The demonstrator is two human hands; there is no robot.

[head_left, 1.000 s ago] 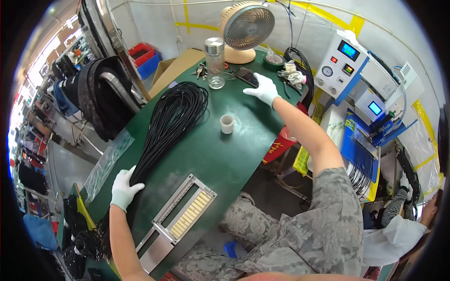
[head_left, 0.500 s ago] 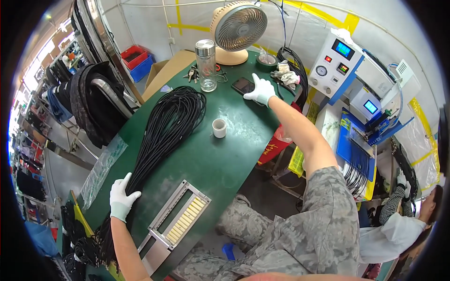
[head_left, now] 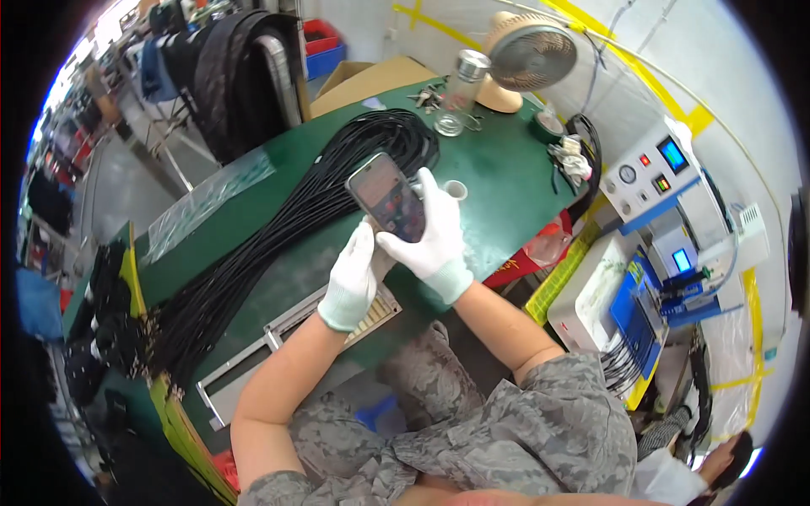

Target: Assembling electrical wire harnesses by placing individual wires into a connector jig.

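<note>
A smartphone (head_left: 384,192) with a lit screen is gripped by my right hand (head_left: 437,240), which wears a white glove. Thumb and fingers hold it along its right side and lower edge, above the table. My left hand (head_left: 350,282), also gloved in white, is just below the phone's lower left corner. Its fingers are stretched out side by side; whether they touch the phone I cannot tell. Under and beside the phone lies a long bundle of black cables (head_left: 287,215). A metal frame tray with a row of cream pieces (head_left: 371,314) is partly hidden by my left hand and forearm.
A white tape roll (head_left: 456,190) is behind my right hand on the green table (head_left: 498,185). Farther back are a glass bottle (head_left: 460,93), keys (head_left: 429,97), a fan (head_left: 531,55) and gloves (head_left: 572,158). A control machine (head_left: 650,173) is at right; another person (head_left: 675,476) sits lower right.
My right hand has lifted the phone from the table's far right and brought it toward me. My left hand has let go of the cable bundle and moved beside the phone. The view has turned.
</note>
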